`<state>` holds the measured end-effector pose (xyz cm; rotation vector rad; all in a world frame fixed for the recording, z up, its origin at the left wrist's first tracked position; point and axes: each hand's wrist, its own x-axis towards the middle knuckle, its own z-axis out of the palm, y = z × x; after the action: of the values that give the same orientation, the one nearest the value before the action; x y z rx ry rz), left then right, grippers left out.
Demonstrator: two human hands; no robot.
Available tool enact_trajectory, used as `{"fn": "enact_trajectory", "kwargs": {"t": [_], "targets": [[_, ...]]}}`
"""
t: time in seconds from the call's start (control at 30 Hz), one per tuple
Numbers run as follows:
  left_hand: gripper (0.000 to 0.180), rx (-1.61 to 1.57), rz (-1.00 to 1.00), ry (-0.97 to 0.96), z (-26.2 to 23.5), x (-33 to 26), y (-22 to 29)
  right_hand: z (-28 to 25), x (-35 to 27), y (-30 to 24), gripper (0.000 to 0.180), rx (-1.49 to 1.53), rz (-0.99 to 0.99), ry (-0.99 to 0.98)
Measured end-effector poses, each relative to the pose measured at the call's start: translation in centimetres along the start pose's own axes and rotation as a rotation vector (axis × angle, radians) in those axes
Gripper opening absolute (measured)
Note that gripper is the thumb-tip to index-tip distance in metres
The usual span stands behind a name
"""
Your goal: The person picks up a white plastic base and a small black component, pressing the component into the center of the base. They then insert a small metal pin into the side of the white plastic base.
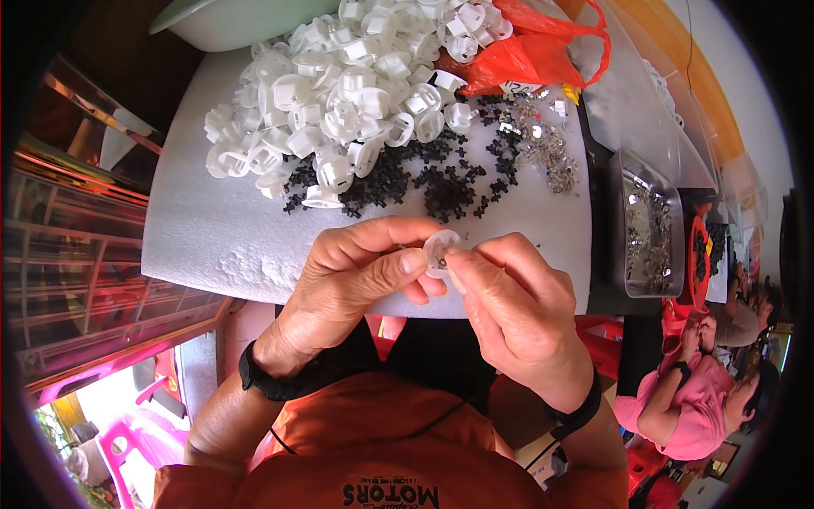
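**Fitting a small piece into a white cap, mid-assembly**

Looking down from the head view, both hands meet at the middle of the frame over the near edge of the foam board [195, 237]. The left hand [356, 271] pinches a round white cap [441, 250] between thumb and fingers, and the right hand [509, 297] has its fingertips pressed to the cap's right side, so the two are together, both clamped on that one part. Whether there's a tiny piece under the right fingertips I can't tell, it's hidden.

My read: this is the seating step, pushing something into the cap. Next move probably needs a steady pinch and a straight press so nothing pops out.

Upper centre sits the white cap pile [356, 85], with black clips [424, 182] below it, metal bits [534, 140] to the right, and an orange bag [534, 51] at the top. A metal tray [649, 225] sits at the right, next to a person in pink [687, 399] at the lower right.
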<state>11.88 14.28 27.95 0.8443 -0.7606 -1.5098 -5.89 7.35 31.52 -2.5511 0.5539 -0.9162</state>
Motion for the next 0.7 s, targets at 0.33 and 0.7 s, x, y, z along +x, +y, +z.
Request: {"fn": "enact_trajectory", "kwargs": {"t": [0.33, 0.7], "targets": [[0.032, 0.006, 0.028, 0.023, 0.12, 0.02, -0.09, -0.32, 0.01, -0.12, 0.023, 0.077, 0.056, 0.012], [0.029, -0.015, 0.023, -0.001, -0.12, -0.35, -0.33, -0.11, -0.17, -0.47, 0.025, 0.246, 0.173, 0.039]]}}
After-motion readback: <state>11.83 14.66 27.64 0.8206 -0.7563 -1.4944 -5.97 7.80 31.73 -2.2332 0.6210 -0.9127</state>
